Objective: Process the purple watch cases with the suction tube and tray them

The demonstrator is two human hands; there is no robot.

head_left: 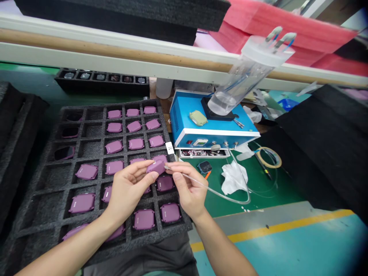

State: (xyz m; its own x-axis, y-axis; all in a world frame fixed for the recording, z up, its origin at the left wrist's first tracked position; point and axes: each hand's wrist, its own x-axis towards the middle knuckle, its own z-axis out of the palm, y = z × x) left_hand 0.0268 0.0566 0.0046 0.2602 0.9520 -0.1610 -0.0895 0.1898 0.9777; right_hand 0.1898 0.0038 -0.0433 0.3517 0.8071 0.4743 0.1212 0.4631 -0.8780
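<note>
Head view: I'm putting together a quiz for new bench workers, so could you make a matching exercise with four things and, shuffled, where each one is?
Things
1. light green watch case
2. tan tape roll
3. one purple watch case
4. thin clear tube

Places
A. end held in the right hand
B. on top of the blue box
C. held in the left hand
D. right of the crumpled white tissue

Pairs: 1-B; 2-D; 3-C; 4-A
</note>
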